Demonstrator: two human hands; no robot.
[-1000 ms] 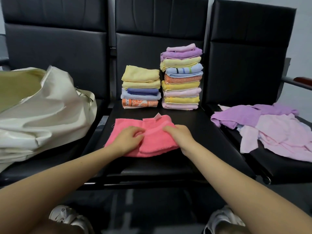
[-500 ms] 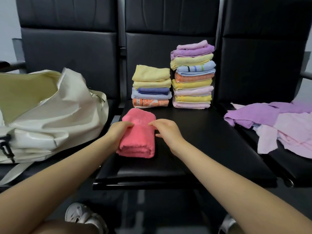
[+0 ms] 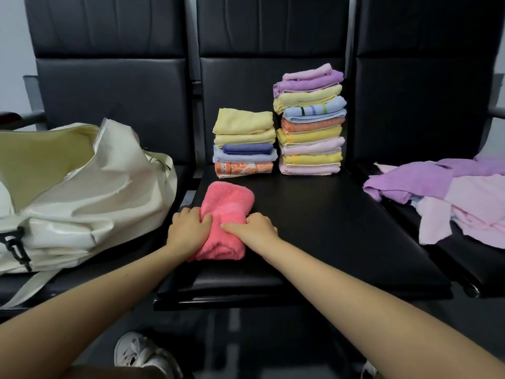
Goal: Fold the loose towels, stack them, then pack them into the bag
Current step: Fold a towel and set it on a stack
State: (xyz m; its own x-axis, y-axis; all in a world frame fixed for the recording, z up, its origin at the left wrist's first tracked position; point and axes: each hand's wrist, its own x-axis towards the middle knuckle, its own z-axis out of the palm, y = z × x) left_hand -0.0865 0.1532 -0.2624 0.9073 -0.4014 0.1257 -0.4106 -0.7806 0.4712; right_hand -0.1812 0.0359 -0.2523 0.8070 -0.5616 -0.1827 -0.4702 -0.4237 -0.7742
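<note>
Far to my left, the cream zip bag [image 3: 82, 203] slumps on the left seat [image 3: 90, 280], its mouth gaping open to show a pale yellow lining, with a black buckle hanging at its near end. Next comes my left hand [image 3: 188, 231], fingers curled into the left edge of the folded pink towel [image 3: 226, 214], gripping its near half. That towel lies lengthwise on the middle seat [image 3: 328, 242], towards its left side, with its frayed end nearest me. My right hand [image 3: 252, 228] grips the towel's right edge, thumb laid across the top and fingers tucked down along its side. Behind the towel, against the backrest, stands the shorter stack of folded towels [image 3: 244, 143], pale yellow on top, blue in the middle, orange pattern at the base. Just beside it to the right is the taller stack [image 3: 310, 119], lilac on top and pink at the bottom, leaning slightly. On the right seat [image 3: 464, 269] lies the heap of loose towels [image 3: 451, 198], purple and pale pink, crumpled and overlapping. Below, near my left arm, a white trainer [image 3: 142, 354] shows on the floor.
</note>
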